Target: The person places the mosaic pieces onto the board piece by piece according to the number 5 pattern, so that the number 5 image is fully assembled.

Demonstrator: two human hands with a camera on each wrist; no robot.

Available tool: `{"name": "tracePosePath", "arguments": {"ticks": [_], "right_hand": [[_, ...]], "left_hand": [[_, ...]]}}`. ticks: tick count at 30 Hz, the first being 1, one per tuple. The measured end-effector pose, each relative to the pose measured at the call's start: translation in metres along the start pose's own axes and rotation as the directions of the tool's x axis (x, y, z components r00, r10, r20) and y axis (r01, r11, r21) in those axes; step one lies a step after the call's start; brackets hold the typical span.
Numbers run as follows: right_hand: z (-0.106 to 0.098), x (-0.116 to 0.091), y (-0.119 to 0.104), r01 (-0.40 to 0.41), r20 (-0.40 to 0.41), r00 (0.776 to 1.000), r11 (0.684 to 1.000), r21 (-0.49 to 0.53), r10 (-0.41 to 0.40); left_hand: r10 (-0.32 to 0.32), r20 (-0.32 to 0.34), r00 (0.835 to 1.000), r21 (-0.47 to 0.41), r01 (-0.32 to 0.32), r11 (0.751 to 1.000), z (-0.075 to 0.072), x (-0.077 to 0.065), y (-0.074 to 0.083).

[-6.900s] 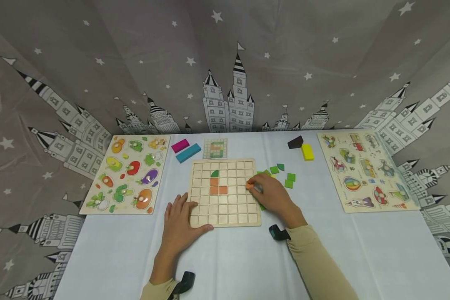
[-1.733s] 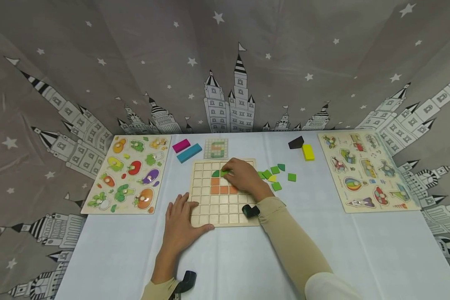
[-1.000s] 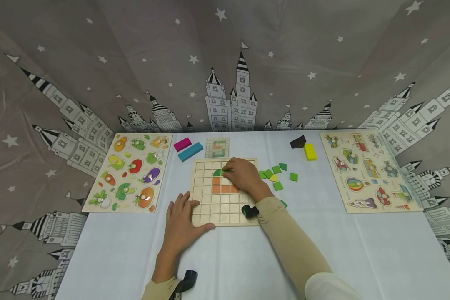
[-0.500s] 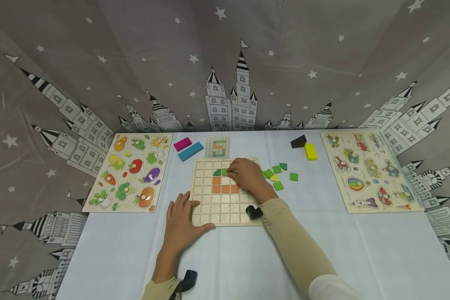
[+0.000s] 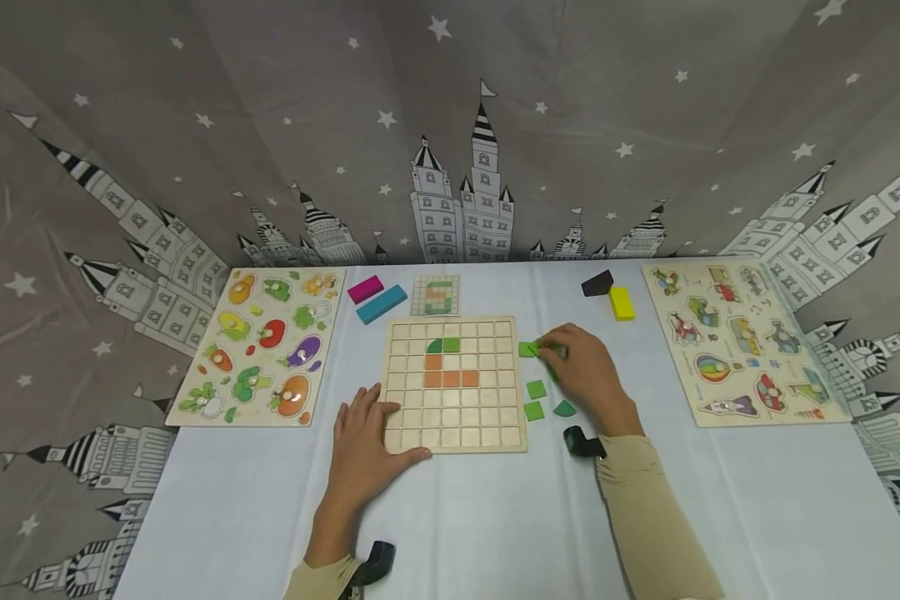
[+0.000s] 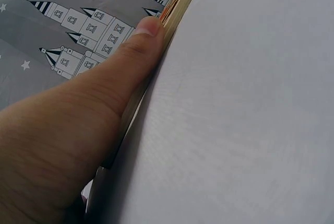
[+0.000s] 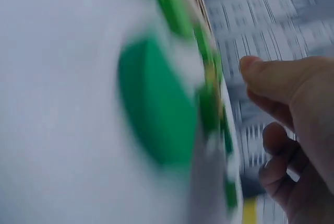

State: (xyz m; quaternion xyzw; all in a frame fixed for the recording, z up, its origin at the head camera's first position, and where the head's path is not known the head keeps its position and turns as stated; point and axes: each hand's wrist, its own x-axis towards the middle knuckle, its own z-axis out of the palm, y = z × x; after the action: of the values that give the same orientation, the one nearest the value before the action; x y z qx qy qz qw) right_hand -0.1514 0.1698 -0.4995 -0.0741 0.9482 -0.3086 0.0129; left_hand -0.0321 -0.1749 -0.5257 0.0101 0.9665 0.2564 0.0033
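A wooden grid board [image 5: 412,421] lies mid-table. On it sit a dark green quarter-round tile [image 5: 435,345], a green square tile [image 5: 452,344] and several orange square tiles [image 5: 451,379]. My left hand [image 5: 363,446], fingers spread, rests at the board's lower left corner; its thumb [image 6: 141,46] lies along the edge. Right of the board, my right hand [image 5: 585,371] is bent over loose green tiles, fingertips right at a green square [image 5: 528,349]. In the right wrist view its thumb [image 7: 276,78] and fingers show no tile between them. Part of the tile pile is hidden beneath this hand.
A small pattern card [image 5: 435,296] lies behind the board. Pink [image 5: 365,289] and blue [image 5: 382,304] blocks are left of it; black [image 5: 597,283] and yellow [image 5: 622,304] blocks right. A vegetable puzzle [image 5: 255,346] and a vehicle puzzle [image 5: 742,342] flank them.
The right hand has left the green square tile in the board and moved right to the loose tiles. Earlier, an orange tile was added to the lower row. The left hand stays put.
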Motion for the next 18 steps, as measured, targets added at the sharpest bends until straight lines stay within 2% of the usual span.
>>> {"name": "tracePosePath", "arguments": {"ticks": [5, 8, 12, 18], "right_hand": [[-0.014, -0.022, 0.043, -0.070, -0.132, 0.988, 0.996, 0.055, 0.077], [-0.018, -0.026, 0.059, -0.082, -0.172, 0.981, 0.993, 0.079, 0.095], [-0.020, -0.029, 0.070, -0.086, -0.162, 0.982, 0.992, 0.093, 0.100], [-0.018, -0.030, 0.075, -0.068, -0.115, 0.990, 0.994, 0.080, 0.078]], "left_hand": [[-0.008, -0.005, 1.000, 0.003, 0.008, 1.000, 0.001, 0.000, -0.002], [-0.012, -0.018, 1.000, -0.004, 0.012, 1.000, -0.001, -0.002, -0.002], [-0.003, -0.011, 1.000, -0.002, 0.003, 1.000, 0.000, -0.002, -0.002], [-0.001, -0.006, 1.000, 0.005, 0.001, 1.000, 0.001, 0.000, 0.000]]}}
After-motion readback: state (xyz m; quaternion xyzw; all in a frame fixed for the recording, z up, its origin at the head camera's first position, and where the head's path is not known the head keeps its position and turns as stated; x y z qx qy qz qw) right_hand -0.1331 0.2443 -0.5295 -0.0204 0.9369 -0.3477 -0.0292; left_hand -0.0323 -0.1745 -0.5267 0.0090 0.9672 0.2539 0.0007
